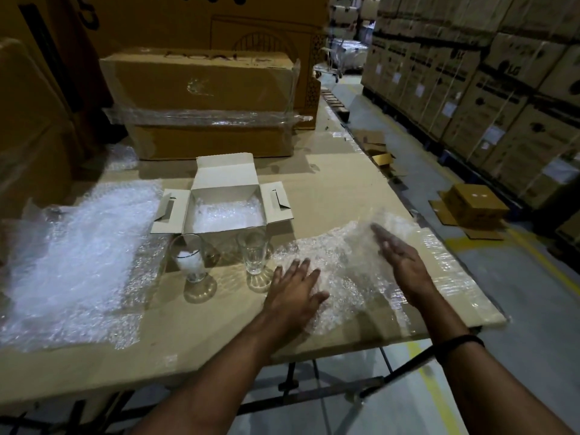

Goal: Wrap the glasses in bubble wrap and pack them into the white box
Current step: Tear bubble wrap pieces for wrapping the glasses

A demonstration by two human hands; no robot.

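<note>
Two clear glasses stand upright in front of the open white box [201,180]: the left glass [190,258] and the right glass [253,252]. Bubble wrap lies inside the box. A sheet of bubble wrap [342,268] is spread on the cardboard-covered table to the right of the glasses. My left hand [296,291] presses flat on the sheet's left part, fingers spread, close to the right glass. My right hand [397,257] lies on the sheet's right part with straight fingers pointing away from me.
A larger pile of bubble wrap [78,262] covers the table's left side. A taped brown carton [204,102] stands behind the white box. The table's edge runs along the right, beside an aisle with stacked cartons [489,89] and a small box [474,204] on the floor.
</note>
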